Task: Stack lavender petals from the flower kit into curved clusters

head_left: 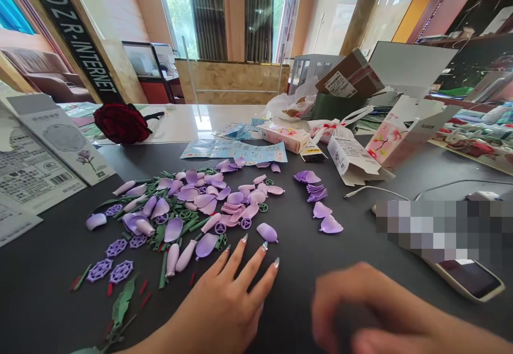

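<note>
My left hand (236, 290) lies over the dark table with its fingers stretched out and spread. Its fingertips are nearest a purple petal piece (267, 232) and the edge of a pile of purple and pink plastic petals (192, 191). Mixed into that pile are green stems and small wheel-shaped pieces. To the right, my right hand (360, 300) is above the table, curled and blurred by motion; whether it holds anything cannot be made out. Beyond it runs a short line of purple petals (331, 225), some of them in stacked sets (316, 193).
Purple web-shaped pieces (121, 272) and a green leaf (123, 303) lie at left. A blue printed sheet (240, 151) is behind the pile. Opened boxes (352, 159) stand at back right, a phone (467, 279) and cable at right. A dark red rose (121, 123) sits back left.
</note>
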Demonstrator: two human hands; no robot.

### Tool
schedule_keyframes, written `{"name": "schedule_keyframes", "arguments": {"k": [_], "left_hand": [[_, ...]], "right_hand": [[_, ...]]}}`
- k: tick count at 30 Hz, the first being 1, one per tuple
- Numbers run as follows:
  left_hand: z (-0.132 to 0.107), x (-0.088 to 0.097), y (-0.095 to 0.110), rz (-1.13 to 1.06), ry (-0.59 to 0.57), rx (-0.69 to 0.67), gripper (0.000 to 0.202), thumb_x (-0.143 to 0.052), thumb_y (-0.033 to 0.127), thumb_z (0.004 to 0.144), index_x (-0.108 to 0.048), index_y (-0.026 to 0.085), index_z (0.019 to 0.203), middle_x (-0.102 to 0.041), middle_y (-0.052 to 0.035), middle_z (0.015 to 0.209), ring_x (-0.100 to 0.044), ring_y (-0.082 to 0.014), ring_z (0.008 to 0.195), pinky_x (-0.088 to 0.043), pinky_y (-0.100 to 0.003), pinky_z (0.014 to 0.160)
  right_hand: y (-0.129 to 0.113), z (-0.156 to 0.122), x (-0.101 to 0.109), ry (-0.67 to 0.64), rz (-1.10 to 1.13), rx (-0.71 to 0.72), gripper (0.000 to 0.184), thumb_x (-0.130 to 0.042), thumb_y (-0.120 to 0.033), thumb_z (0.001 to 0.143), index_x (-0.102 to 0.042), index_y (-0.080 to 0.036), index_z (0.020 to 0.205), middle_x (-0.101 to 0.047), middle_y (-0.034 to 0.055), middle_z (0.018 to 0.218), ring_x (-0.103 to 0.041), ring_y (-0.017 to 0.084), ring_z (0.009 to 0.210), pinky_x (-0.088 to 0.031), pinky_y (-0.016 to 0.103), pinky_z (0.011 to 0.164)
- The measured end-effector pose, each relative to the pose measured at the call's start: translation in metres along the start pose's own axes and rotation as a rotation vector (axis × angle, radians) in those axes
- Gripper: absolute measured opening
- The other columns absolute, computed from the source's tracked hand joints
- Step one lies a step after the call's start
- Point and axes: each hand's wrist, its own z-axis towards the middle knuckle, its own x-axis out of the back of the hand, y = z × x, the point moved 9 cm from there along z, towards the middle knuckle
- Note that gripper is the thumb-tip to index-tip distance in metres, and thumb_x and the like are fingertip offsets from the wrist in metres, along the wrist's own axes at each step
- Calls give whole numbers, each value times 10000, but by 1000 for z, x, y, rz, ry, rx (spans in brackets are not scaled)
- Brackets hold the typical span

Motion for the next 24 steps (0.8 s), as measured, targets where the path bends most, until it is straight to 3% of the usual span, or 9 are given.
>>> {"name": "schedule_keyframes", "arguments": {"k": [3,6,11,15,18,21,24], "left_hand": [[0,1,5,1,-27,-62,501,-462,302,926,-432,209,1417,-516,-161,1396,-538,-356,1227,-487,-479,939],[-3,11,18,7,62,-199,488,-465,290,938,-413,237,1421,-605,-138,1304,-584,-282,1187,-499,-410,939],[-13,27,40,49,236,-375,361,-439,302,957,-525,267,1306,-688,-43,1177,-634,-199,1089,-534,-326,895],[-18,32,44,89,240,-433,309,-457,283,948,-575,243,1231,-683,-30,1180,-620,-200,1096,-544,-346,896],[-19,36,40,93,278,-404,332,-475,289,952,-528,296,1279,-714,-11,1074,-626,-203,1069,-476,-482,992],[-16,35,31,118,336,-309,291,-463,206,950,-566,240,1220,-731,-31,959,-634,-212,1044,-321,-633,1062],[-12,28,22,78,352,-239,245,-435,156,946,-614,166,1113,-729,-74,989,-636,-222,1048,-251,-659,1081]], "right_hand": [[3,23,37,273,-516,90,227,-588,-364,853,-666,-247,1031,-709,53,1016,-654,204,949,-516,353,875],[12,47,41,283,-797,146,316,-597,-229,855,-621,-228,1170,-675,78,1151,-629,215,1058,-497,379,935],[6,74,19,217,-1039,272,384,-598,-165,863,-587,-202,1245,-612,121,1297,-580,263,1165,-479,455,974],[3,76,8,215,-1044,349,266,-591,-119,852,-632,-189,1106,-663,120,1197,-639,240,1048,-532,399,896],[9,69,10,256,-983,353,267,-521,-76,863,-636,-226,1052,-684,86,1096,-656,209,972,-551,349,832],[15,62,13,266,-939,338,344,-483,-70,846,-618,-218,1126,-691,91,1027,-656,216,934,-557,365,812],[20,60,19,263,-880,304,448,-415,-55,839,-581,-214,1224,-696,94,1060,-662,198,948,-557,346,814]]}}
